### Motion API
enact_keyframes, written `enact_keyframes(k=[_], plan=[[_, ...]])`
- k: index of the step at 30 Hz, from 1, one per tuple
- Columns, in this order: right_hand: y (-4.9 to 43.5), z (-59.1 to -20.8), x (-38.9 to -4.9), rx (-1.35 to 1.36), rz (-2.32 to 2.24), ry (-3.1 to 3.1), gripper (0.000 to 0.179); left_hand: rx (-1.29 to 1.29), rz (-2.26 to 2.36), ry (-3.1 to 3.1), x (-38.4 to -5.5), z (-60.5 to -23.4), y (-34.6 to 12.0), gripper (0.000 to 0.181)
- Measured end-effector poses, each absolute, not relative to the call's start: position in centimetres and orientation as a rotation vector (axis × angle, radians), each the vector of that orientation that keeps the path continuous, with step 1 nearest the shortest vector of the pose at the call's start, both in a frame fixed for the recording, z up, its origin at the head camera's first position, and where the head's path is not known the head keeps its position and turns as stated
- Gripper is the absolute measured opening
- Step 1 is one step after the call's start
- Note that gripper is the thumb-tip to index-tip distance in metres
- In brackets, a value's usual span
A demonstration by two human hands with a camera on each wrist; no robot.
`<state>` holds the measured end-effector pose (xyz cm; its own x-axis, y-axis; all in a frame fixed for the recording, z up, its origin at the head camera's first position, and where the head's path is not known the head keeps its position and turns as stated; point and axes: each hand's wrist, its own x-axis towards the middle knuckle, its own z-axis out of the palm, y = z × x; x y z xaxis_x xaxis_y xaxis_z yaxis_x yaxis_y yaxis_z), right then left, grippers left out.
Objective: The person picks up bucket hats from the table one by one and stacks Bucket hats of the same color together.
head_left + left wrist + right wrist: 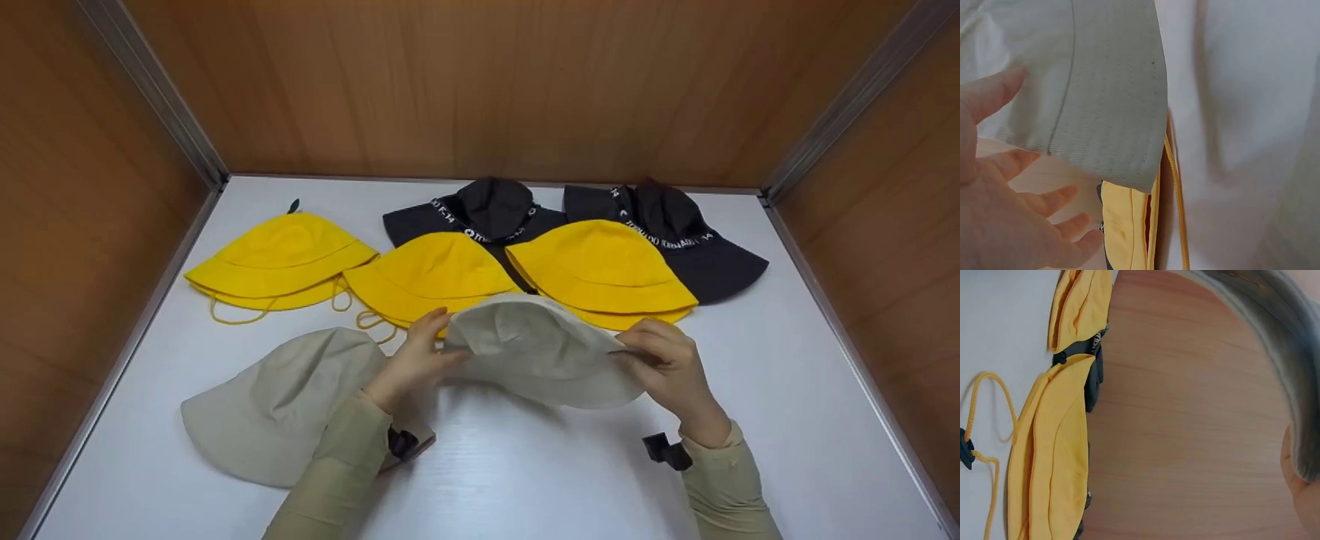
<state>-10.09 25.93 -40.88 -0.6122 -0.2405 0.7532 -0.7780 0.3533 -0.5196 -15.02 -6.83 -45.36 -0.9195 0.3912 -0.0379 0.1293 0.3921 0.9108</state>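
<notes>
A light grey-beige bucket hat (525, 337) is held up over the middle of the white table, tilted so the inside of its crown shows. My left hand (420, 356) holds its left side; in the left wrist view the thumb (999, 93) lies against the cloth while the other fingers spread apart. On the opposite side, my right hand (671, 367) pinches the brim between thumb and fingers. The right wrist view has only the brim's curved edge (1280, 354) and part of that hand. Beside my left forearm lies another beige bucket hat (277, 405), partly covered by the arm.
Behind the held hat are three yellow bucket hats, at left (281, 255), middle (439, 270) and right (600, 262), some with cords. Two black bucket hats with white lettering, one (495, 206) and another (712, 266), lie along the back. Wooden panels (480, 90) wall the table.
</notes>
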Motion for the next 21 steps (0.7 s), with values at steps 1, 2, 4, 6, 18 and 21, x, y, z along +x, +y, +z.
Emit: enact_keyframes(k=[1,2,4,6,18,21], plan=[[25.9,-40.9,-10.0,0.876,1.24,-2.055,0.01,0.497,1.56,2.374,-15.0,-45.5,-6.9,0.044],[25.8,-40.9,-10.0,0.87,1.247,-2.057,0.012,0.53,1.571,2.349,-15.0,-45.7,-7.1,0.038],[25.7,-40.9,-9.9,0.853,1.253,-2.065,0.019,0.573,1.601,2.289,-15.0,-45.8,-7.3,0.029],[25.7,-41.0,-9.9,0.83,1.278,-2.087,0.025,0.579,1.601,2.277,-14.9,-45.7,-7.5,0.024],[23.8,-43.1,-9.4,0.232,1.717,-2.421,0.022,0.406,1.503,2.445,-13.8,-42.6,-10.5,0.021],[22.7,-44.0,-9.5,0.159,1.795,-2.503,0.023,0.398,1.467,2.496,-13.7,-42.6,-12.1,0.022]])
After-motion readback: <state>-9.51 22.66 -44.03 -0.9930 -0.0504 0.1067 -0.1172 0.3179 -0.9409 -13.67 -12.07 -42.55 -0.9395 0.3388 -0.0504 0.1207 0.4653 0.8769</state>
